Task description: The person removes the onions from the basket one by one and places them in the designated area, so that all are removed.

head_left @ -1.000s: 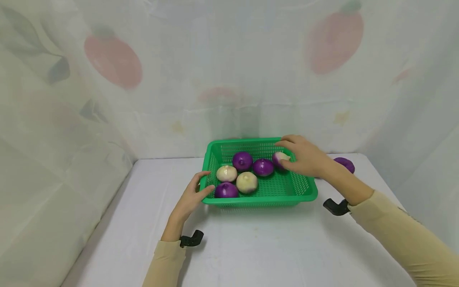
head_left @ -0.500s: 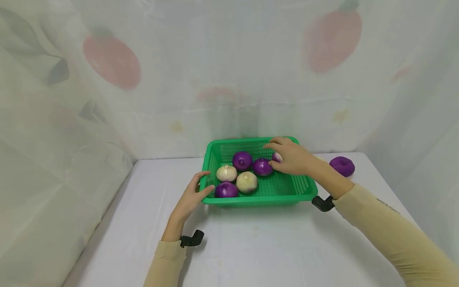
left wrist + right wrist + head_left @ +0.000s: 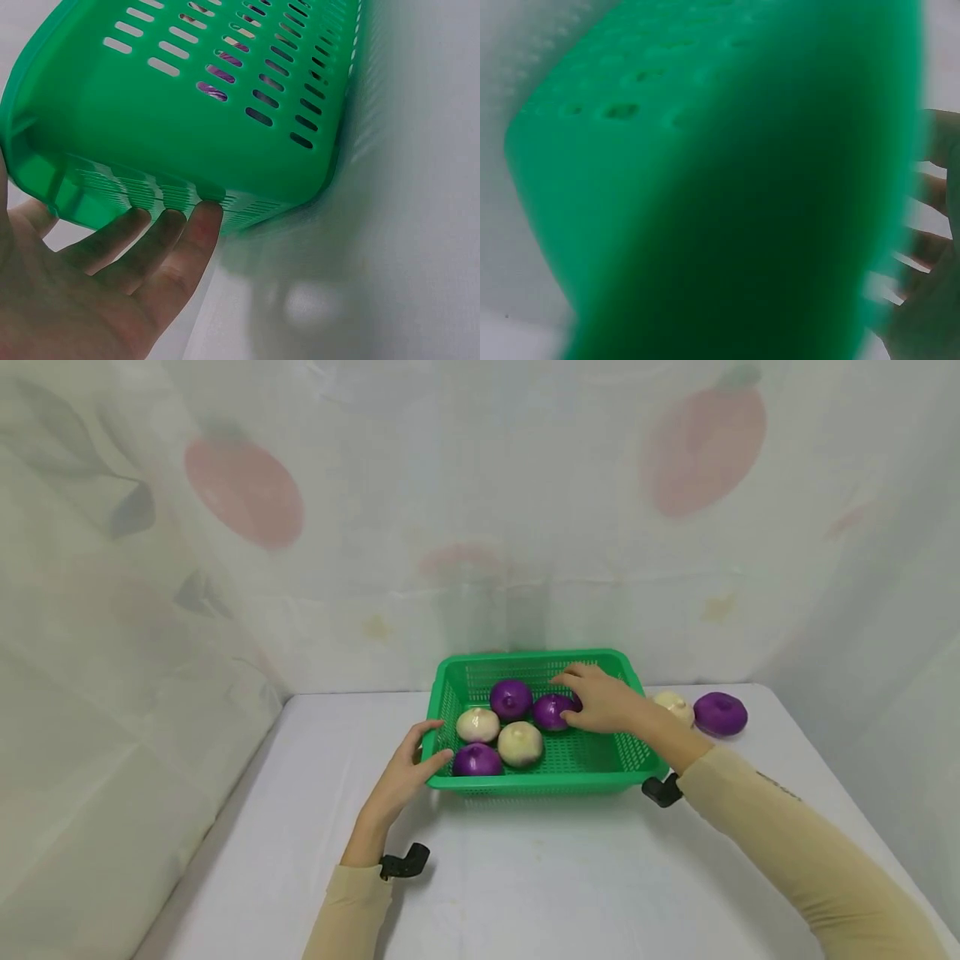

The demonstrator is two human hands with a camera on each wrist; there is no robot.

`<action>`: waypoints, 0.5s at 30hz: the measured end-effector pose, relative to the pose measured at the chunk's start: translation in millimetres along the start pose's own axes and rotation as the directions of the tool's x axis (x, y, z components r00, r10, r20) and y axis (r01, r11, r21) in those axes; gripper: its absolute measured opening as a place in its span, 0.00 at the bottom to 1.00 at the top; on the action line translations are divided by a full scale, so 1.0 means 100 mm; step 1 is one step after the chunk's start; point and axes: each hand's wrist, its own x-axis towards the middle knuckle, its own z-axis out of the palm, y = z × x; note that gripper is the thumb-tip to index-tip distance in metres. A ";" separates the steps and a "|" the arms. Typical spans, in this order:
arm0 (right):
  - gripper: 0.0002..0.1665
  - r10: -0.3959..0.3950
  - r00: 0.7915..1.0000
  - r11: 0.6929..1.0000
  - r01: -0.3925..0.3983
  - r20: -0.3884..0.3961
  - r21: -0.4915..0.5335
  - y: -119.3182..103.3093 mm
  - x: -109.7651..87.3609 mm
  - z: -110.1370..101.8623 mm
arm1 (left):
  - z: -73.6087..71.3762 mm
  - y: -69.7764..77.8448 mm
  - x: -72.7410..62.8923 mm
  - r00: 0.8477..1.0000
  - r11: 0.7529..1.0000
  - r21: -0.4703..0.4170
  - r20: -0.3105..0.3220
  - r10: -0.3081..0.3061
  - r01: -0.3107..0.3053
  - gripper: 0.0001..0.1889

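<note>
A green plastic basket [image 3: 525, 782] with slotted walls stands on the table. Inside it lie several turnips, some showing purple skin, such as one turnip [image 3: 512, 699], others a whitish side, like the pale turnip [image 3: 520, 744]. My left hand [image 3: 401, 772] holds the basket's left end, thumb over the rim. In the left wrist view its fingers [image 3: 180, 262] press against the outer wall. My right hand [image 3: 600, 700] reaches in at the right, fingers and thumb around a turnip mostly hidden beneath it. In the right wrist view the blurred basket wall covers much of that hand.
Right of the basket, a whitish turnip [image 3: 675, 707] and a purple turnip [image 3: 720, 714] lie on the white-covered table [image 3: 495, 877]. A printed curtain [image 3: 465, 510] hangs behind the table and along both sides.
My right hand has moved left and slightly down inside the basket with its turnip, up beside a purple one. The whitish turnip on the table now shows past my forearm. My left hand keeps its place.
</note>
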 end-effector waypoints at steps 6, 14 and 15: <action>0.33 -0.009 1.000 0.999 0.010 0.018 -0.046 -0.02 0.03 0.07 | -0.02 0.01 0.02 1.000 1.000 0.002 -0.004 -0.013 0.013 0.31; 0.33 -0.012 1.000 0.998 0.014 0.023 -0.064 0.00 -0.04 0.06 | 0.00 -0.03 0.03 1.000 1.000 -0.002 -0.007 0.008 -0.008 0.31; 0.33 -0.011 1.000 0.998 0.012 0.020 -0.069 0.02 -0.05 0.05 | 0.01 -0.03 0.03 1.000 1.000 -0.004 -0.007 0.010 -0.010 0.31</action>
